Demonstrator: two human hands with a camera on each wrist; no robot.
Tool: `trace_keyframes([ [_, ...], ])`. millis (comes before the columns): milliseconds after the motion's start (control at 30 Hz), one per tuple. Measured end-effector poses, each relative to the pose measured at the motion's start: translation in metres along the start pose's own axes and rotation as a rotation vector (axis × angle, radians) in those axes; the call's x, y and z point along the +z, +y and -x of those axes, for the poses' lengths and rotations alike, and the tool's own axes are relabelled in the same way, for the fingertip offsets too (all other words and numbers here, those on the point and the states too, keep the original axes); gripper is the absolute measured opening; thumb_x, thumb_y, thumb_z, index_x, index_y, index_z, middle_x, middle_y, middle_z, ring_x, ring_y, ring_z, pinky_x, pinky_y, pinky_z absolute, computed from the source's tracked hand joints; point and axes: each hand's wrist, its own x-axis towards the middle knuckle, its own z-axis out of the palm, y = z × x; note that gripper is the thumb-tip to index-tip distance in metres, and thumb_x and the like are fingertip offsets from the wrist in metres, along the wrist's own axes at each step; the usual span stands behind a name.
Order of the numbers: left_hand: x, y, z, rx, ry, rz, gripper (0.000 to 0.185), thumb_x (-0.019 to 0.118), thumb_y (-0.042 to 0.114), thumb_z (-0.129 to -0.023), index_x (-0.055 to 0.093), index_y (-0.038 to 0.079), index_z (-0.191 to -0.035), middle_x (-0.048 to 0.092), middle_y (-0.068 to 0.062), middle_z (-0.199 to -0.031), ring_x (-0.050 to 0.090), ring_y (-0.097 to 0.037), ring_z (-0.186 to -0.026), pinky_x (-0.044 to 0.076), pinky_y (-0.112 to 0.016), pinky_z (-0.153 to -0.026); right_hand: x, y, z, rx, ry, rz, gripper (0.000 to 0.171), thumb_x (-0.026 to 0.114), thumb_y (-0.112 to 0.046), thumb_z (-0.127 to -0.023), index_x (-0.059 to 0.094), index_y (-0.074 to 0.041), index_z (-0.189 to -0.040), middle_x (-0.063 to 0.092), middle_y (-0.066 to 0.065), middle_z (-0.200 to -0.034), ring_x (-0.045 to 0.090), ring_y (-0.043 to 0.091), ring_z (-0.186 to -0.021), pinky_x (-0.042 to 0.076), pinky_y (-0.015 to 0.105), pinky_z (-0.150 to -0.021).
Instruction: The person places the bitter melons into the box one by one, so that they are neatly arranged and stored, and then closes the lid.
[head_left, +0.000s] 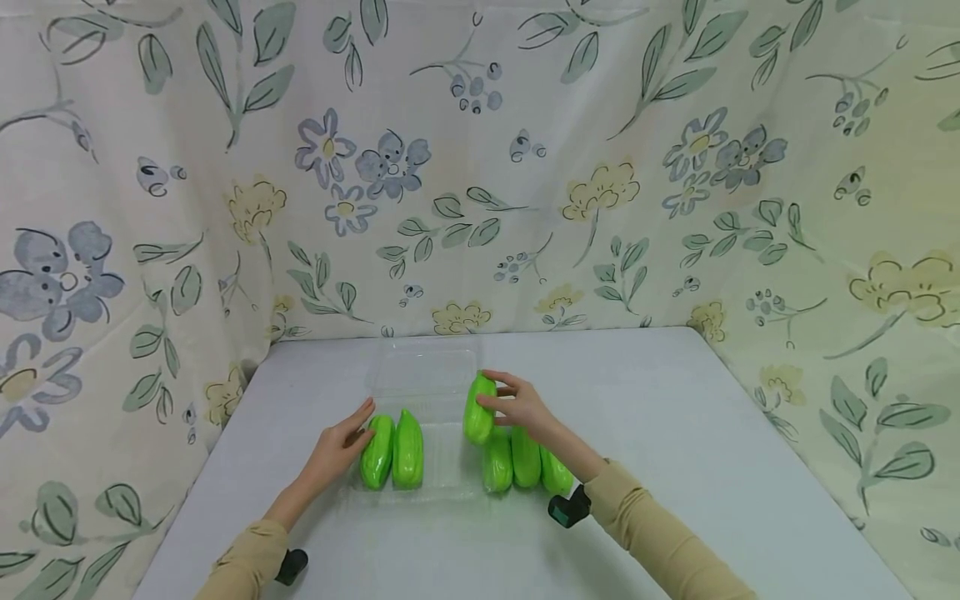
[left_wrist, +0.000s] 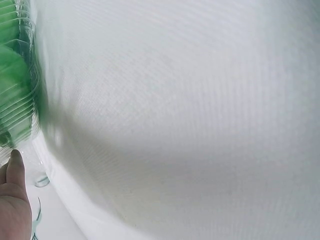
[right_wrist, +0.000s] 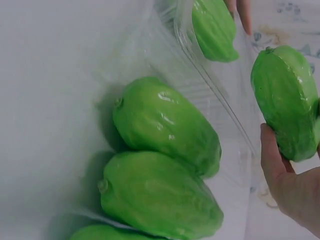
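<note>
My right hand (head_left: 525,408) holds a shiny green papaya (head_left: 480,408) between thumb and fingers, raised above the table; the right wrist view shows this papaya (right_wrist: 285,100) from the side. A clear plastic clamshell box (head_left: 452,471) stands with its lid laid back. Inside its left part lie two papayas side by side, the left one (head_left: 377,454) and its neighbour (head_left: 408,450). At the box's left side is my left hand (head_left: 339,446), fingers extended, beside the leftmost papaya. In the left wrist view a fingertip (left_wrist: 17,159) lies at the ribbed clear wall.
Right of the box several more papayas (head_left: 527,458) lie in a row on the white table (head_left: 675,417). The transparent lid (head_left: 423,367) reaches toward the back edge. A floral curtain (head_left: 480,167) hangs behind and at both sides.
</note>
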Motion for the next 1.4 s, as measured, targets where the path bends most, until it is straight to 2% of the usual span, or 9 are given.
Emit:
trace_keyframes([
  [400, 0.001, -0.001, 0.000, -0.013, 0.000, -0.003, 0.048, 0.058, 0.008, -0.094, 0.043, -0.005, -0.138, 0.038, -0.021, -0.146, 0.044, -0.037, -0.129, 0.050, -0.043, -0.095, 0.026, 0.001, 0.005, -0.036, -0.043, 0.016, 0.053, 0.067, -0.020, -0.089, 0.049, -0.015, -0.138, 0.048, 0.023, -0.131, 0.053, 0.027, -0.112, 0.061, 0.039, -0.082],
  [667, 0.000, 0.000, 0.000, -0.008, 0.003, 0.003, 0.048, 0.058, 0.007, -0.093, 0.044, -0.007, -0.137, 0.039, -0.022, -0.146, 0.044, -0.038, -0.128, 0.050, -0.043, -0.094, 0.042, 0.007, 0.004, -0.024, -0.078, 0.032, 0.054, 0.069, -0.020, -0.088, 0.049, -0.015, -0.138, 0.049, 0.023, -0.128, 0.054, 0.025, -0.109, 0.061, 0.036, -0.080],
  [1067, 0.000, 0.002, -0.001, 0.016, 0.007, -0.005, 0.047, 0.059, 0.005, -0.093, 0.044, -0.008, -0.136, 0.039, -0.023, -0.145, 0.045, -0.039, -0.127, 0.052, -0.044, -0.092, 0.055, 0.015, 0.001, -0.017, -0.087, 0.073, 0.056, 0.070, -0.021, -0.087, 0.049, -0.017, -0.139, 0.049, 0.023, -0.128, 0.056, 0.024, -0.105, 0.062, 0.035, -0.077],
  [1267, 0.001, 0.001, -0.001, 0.003, 0.005, -0.014, 0.048, 0.059, 0.007, -0.093, 0.044, -0.007, -0.136, 0.039, -0.022, -0.145, 0.045, -0.038, -0.128, 0.051, -0.043, -0.093, 0.062, 0.020, 0.000, -0.027, -0.085, 0.083, 0.054, 0.071, -0.016, -0.085, 0.051, -0.013, -0.136, 0.050, 0.026, -0.125, 0.060, 0.023, -0.096, 0.062, 0.033, -0.072],
  [1400, 0.001, 0.002, -0.002, 0.004, 0.004, -0.008, 0.048, 0.059, 0.006, -0.093, 0.043, -0.007, -0.137, 0.039, -0.023, -0.145, 0.045, -0.038, -0.127, 0.051, -0.043, -0.093, 0.067, 0.020, 0.001, -0.022, -0.083, 0.099, 0.054, 0.071, -0.014, -0.085, 0.051, -0.012, -0.136, 0.050, 0.026, -0.125, 0.059, 0.025, -0.100, 0.062, 0.033, -0.072],
])
